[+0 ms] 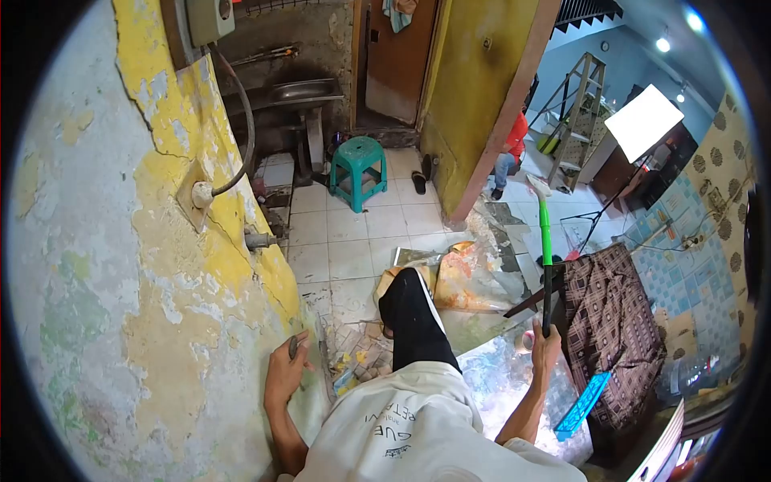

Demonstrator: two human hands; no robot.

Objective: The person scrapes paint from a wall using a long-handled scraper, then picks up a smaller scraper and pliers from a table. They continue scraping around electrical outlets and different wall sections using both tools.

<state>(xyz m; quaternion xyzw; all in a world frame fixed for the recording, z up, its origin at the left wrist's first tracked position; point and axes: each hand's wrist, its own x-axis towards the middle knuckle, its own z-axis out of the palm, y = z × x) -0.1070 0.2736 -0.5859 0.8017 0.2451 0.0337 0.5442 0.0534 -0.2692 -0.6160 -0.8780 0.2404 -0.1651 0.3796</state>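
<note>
At the lower left, my left hand (283, 373) is closed around a small dark handle (293, 347); the rest of that tool is hidden. This hand is close beside the peeling wall (161, 337), where yellow paint and plaster have flaked away. On the right, my right hand (546, 352) grips the black lower end of a green-and-black pole (546, 241). The pole points upward and away from me, with a pale head at its far end whose kind I cannot make out.
A green plastic stool (358, 170) stands on the tiled floor near dark sandals (419, 183). Plastic sheeting (490, 369) and a brown patterned cloth (614, 321) lie to the right, beside a blue plastic piece (582, 406). A person in red (516, 136), a stepladder (580, 120) and a lamp (644, 122) are farther back.
</note>
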